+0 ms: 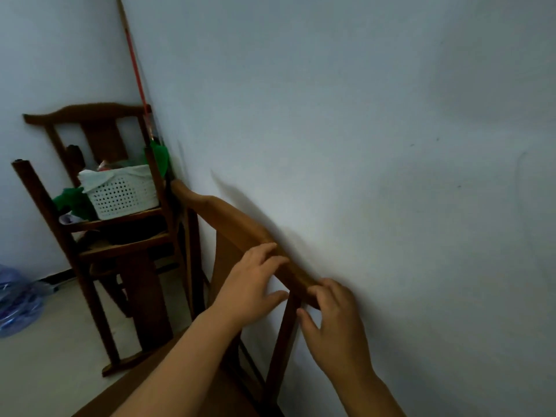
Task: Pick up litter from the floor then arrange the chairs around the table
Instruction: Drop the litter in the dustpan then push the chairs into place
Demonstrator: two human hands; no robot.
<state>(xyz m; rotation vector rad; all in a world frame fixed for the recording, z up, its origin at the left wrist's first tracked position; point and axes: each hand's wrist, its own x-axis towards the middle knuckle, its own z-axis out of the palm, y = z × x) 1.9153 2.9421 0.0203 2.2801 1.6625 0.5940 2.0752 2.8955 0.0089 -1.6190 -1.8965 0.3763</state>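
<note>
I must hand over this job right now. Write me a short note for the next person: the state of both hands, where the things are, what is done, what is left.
Left hand: fingers over the top rail of the near chair, thumb under; grip looks loose.
Right hand: curled round the same rail's end, by the upright post.
The near chair stands against the wall. A second chair in the corner carries a white basket.
A blue plastic bag lies on the floor.
No table in view.
Left: move the chairs to the table; litter status cannot be judged.
</note>
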